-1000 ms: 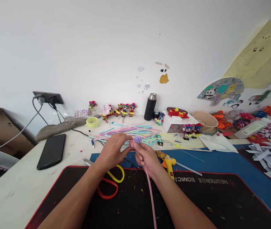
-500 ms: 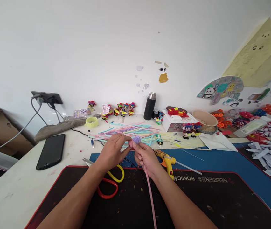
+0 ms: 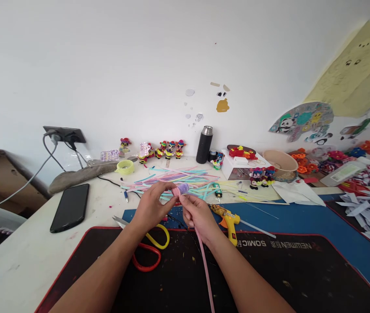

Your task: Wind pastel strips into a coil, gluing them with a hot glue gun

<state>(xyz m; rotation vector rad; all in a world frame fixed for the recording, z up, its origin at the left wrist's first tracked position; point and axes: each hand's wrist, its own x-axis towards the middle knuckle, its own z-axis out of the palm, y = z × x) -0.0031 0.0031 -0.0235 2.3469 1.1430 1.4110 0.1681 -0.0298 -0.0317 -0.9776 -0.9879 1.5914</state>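
Between my two hands is a small coil of purple and pink pipe cleaner (image 3: 181,188), held above the black mat. My left hand (image 3: 154,204) pinches its pink left end between thumb and fingers. Just below the coil, my right hand (image 3: 198,215) is closed on a pink pipe cleaner (image 3: 206,269), whose long tail hangs down toward the front edge of the view. Behind the hands lies a loose pile of pastel pipe cleaners (image 3: 168,174). Scissors (image 3: 147,258) with a red and a yellow handle loop rest partly under my left forearm.
A yellow glue gun (image 3: 230,221) lies right of my right hand. A phone (image 3: 70,208) and a tape roll (image 3: 125,167) are on the left. A black flask (image 3: 204,145), several small figures (image 3: 170,150) and a white box (image 3: 242,165) stand along the wall.
My left fingers have shifted slightly left and up on the coil, so more of its pink end shows. My right hand stays almost in place, still pinching the strand.
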